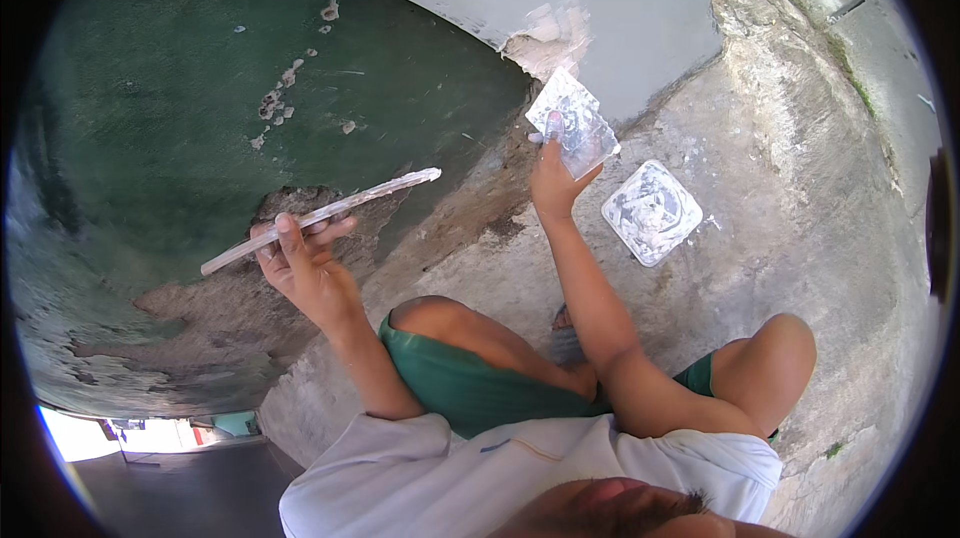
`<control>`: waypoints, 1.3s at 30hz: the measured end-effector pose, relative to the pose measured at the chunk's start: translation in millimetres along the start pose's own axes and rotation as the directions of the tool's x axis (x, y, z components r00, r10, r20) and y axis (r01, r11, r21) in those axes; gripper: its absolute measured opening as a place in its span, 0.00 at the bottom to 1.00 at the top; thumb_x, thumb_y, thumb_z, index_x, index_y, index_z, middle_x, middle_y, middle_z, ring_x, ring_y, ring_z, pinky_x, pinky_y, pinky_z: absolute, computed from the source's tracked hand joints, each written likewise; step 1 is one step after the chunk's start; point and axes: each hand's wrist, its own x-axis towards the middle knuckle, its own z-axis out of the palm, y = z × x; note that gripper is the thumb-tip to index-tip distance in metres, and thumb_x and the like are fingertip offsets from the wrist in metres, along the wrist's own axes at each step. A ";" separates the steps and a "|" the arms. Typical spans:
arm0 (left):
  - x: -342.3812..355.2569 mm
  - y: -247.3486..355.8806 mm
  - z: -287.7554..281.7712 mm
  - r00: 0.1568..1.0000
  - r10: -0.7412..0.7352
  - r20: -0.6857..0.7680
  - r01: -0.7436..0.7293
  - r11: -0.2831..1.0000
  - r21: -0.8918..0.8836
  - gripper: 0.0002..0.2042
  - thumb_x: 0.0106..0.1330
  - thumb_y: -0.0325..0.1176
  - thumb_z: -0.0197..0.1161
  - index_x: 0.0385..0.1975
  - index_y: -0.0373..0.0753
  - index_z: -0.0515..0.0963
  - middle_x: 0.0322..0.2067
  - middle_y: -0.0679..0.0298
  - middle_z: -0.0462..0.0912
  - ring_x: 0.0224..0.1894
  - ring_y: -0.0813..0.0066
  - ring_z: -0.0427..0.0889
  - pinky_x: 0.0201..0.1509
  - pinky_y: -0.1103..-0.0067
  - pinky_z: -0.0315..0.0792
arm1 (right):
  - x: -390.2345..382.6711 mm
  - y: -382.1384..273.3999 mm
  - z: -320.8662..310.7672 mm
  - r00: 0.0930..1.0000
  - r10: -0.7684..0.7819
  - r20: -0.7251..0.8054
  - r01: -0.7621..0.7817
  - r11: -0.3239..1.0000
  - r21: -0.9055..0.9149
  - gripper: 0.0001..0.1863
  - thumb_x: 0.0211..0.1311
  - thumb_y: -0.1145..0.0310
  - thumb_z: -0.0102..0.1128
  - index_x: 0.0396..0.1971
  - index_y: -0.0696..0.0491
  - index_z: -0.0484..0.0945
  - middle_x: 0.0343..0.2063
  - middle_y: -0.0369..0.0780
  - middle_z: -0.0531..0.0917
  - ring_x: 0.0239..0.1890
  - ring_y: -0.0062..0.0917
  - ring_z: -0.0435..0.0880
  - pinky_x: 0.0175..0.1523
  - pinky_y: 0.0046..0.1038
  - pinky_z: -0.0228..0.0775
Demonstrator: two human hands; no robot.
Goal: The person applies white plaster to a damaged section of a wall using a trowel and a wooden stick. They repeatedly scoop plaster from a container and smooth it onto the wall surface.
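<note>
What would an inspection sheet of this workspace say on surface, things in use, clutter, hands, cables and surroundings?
Surface: rough, stained grey ground.
Things in use: long strip, white-smeared at one end; flat plate, smeared white; square tray on the ground with white paste.
Clutter: white spatter beside the tray.
Hands: left hand grips strip; right hand grips plate.
Cables: nothing seen.
Surroundings: green wall with chipped patches; pale wall with a white patch.

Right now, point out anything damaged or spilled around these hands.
The green wall is damaged: paint is missing behind the left hand, baring rough brownish patches. White smears also mark the concrete ground just right of the square tray, outside its rim.
</note>
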 end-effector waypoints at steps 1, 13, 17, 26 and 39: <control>0.2 -0.3 -0.7 1.000 -0.004 -0.012 0.005 1.000 0.011 0.10 0.68 0.35 0.59 0.33 0.37 0.67 0.23 0.64 0.73 0.19 0.69 0.81 0.26 0.74 0.83 | -1.1 1.4 -1.5 0.999 0.024 -0.022 -0.023 1.000 0.009 0.10 0.59 0.80 0.59 0.40 0.64 0.75 0.37 0.42 0.80 0.35 0.21 0.80 0.37 0.23 0.77; 3.8 -8.4 -8.4 1.000 -0.006 0.024 0.006 1.000 0.028 0.09 0.68 0.34 0.58 0.36 0.37 0.66 0.25 0.64 0.72 0.21 0.69 0.81 0.27 0.75 0.83 | 14.9 -17.9 11.3 0.993 0.117 0.030 -0.116 0.992 -0.048 0.11 0.62 0.73 0.60 0.40 0.62 0.72 0.31 0.36 0.78 0.26 0.16 0.76 0.31 0.20 0.68; 13.3 -14.7 -18.0 0.958 -0.142 0.249 0.106 0.983 0.151 0.09 0.68 0.34 0.59 0.39 0.36 0.69 0.34 0.61 0.76 0.32 0.67 0.83 0.39 0.74 0.82 | 32.6 -27.2 -45.6 0.993 0.116 0.008 -0.110 0.957 -0.268 0.17 0.63 0.71 0.58 0.48 0.63 0.68 0.30 0.39 0.78 0.28 0.19 0.76 0.34 0.26 0.70; -68.6 -169.3 8.8 0.469 -0.557 0.686 0.358 0.829 0.429 0.10 0.67 0.32 0.61 0.38 0.31 0.75 0.35 0.60 0.82 0.40 0.74 0.81 0.46 0.77 0.75 | 174.6 -129.1 -197.4 0.920 0.268 0.286 0.167 0.392 -0.905 0.13 0.57 0.65 0.62 0.37 0.57 0.81 0.27 0.36 0.81 0.27 0.17 0.73 0.32 0.22 0.66; -170.4 -274.1 57.2 0.516 -0.633 0.577 0.690 0.706 0.158 0.14 0.68 0.33 0.60 0.42 0.26 0.72 0.35 0.55 0.82 0.38 0.72 0.82 0.46 0.78 0.76 | 201.2 -53.1 -284.9 0.797 0.595 0.102 0.123 0.006 -0.992 0.27 0.47 0.67 0.69 0.46 0.65 0.74 0.44 0.51 0.79 0.49 0.38 0.79 0.54 0.33 0.69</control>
